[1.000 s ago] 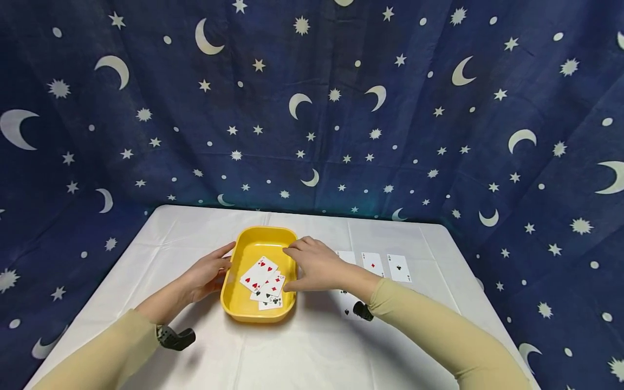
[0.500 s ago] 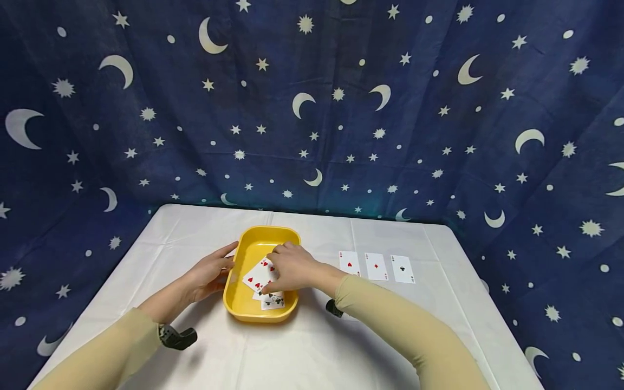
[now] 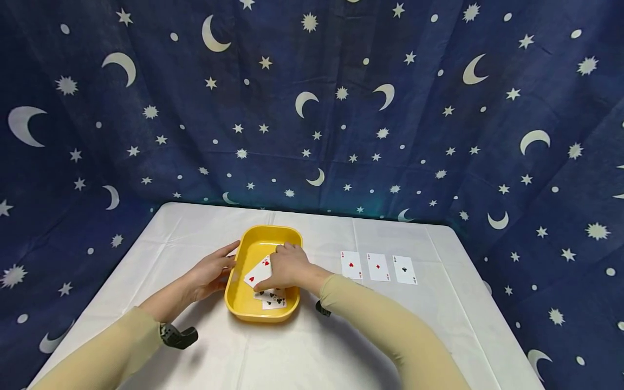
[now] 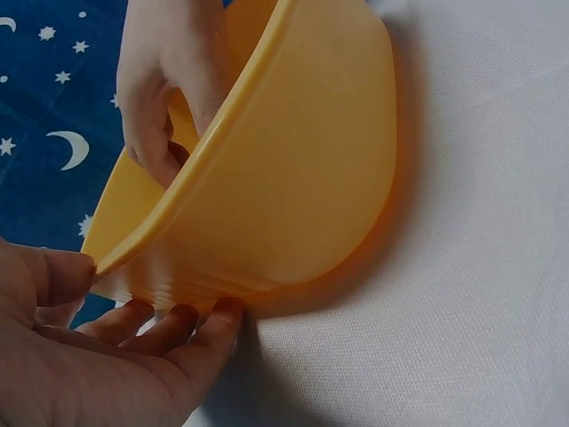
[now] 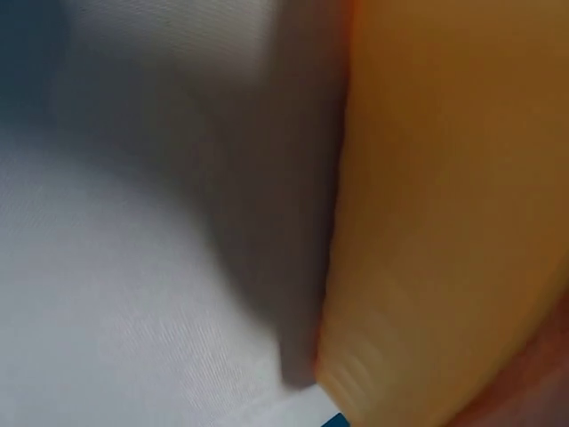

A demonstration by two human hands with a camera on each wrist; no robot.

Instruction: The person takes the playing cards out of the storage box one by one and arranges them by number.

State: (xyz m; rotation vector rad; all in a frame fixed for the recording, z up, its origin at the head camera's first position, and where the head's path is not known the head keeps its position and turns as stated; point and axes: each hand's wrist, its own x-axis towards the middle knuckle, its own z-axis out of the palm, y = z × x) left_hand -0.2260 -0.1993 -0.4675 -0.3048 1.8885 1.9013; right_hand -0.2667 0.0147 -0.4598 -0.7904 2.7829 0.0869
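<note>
A yellow tray (image 3: 239,311) stands on the white table with several playing cards inside. My left hand (image 3: 208,279) rests against the tray's left wall. In the left wrist view its fingers (image 4: 209,342) touch the outer side, one at the rim. My right hand (image 3: 285,268) is down inside the tray, fingers curled over the cards, thumb at the edge of a hearts card (image 3: 253,275). A club card (image 3: 274,304) lies at the near end. The right fingertips are hidden, so I cannot tell whether they pinch a card.
To the right lie the ace of hearts (image 3: 351,265), the ace of diamonds (image 3: 378,267) and the ace of clubs (image 3: 404,270), face up in a row. A dark blue curtain (image 3: 273,108) with moons and stars hangs behind the table (image 3: 205,216).
My right hand has moved left from the tray's right rim to over the cards, and now covers the five of diamonds. The row of aces shows fully. My left hand stays put.
</note>
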